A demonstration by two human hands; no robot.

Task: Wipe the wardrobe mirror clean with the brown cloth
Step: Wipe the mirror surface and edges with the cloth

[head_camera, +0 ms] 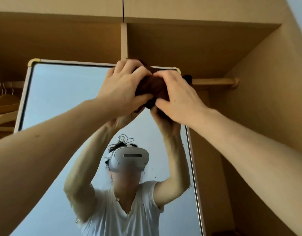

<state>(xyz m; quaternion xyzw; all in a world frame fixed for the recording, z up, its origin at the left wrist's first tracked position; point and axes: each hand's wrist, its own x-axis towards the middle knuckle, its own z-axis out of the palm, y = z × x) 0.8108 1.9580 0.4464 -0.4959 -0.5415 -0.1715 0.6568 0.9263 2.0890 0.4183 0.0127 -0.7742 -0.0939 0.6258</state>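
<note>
Up at twelve o'clock, at the top edge of the mirror, cloth bunched between left hand and right hand, fingers of both curled tight round it. Spread the wad flatter, press evenly and sweep along the top toward nine o'clock, then down in overlapping passes toward six. Little room at three o'clock by the corner and rail, shelf close above; open run of mirror from seven to nine.
</note>
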